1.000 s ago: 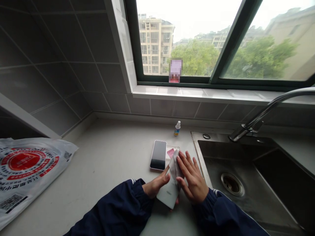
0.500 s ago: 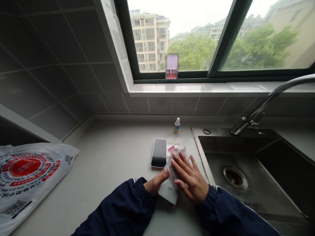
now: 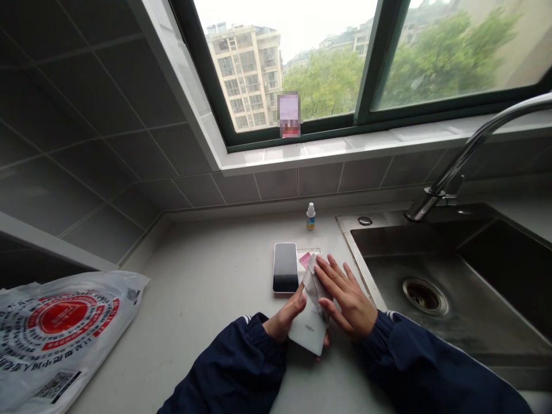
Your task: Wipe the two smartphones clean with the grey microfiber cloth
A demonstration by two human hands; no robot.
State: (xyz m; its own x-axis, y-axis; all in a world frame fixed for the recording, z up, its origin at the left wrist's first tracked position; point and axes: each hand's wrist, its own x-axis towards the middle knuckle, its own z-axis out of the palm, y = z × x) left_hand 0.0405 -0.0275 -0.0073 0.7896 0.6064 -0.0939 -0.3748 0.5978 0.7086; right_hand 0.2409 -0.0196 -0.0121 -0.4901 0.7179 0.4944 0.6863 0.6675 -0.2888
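My left hand (image 3: 288, 315) is closed around a white phone (image 3: 307, 334). Its thumb lies along the left edge, and fingertips show at the right edge. The phone's pale back, with a small dark logo, faces up. Over its upper part lies a crumpled white wipe (image 3: 314, 279). My right hand (image 3: 348, 302) rests on the wipe with fingers stretched out and apart, pressing it against the phone. Just beyond, a second phone (image 3: 285, 268) with a dark screen lies on the counter. Beside that is a clear case (image 3: 317, 251) with a pink piece (image 3: 305, 260), partly hidden by the wipe.
A small white-capped bottle (image 3: 311, 217) stands toward the wall. To the right is a steel sink (image 3: 357, 256) with a chrome faucet (image 3: 448, 167). A printed plastic bag (image 3: 81, 328) lies at the left on the pale counter (image 3: 207, 270). A window is behind.
The view has tilted and shifted slightly. My right hand has slid toward the phone's right edge with the wipe, baring more of the back around the logo. My left hand keeps its hold.
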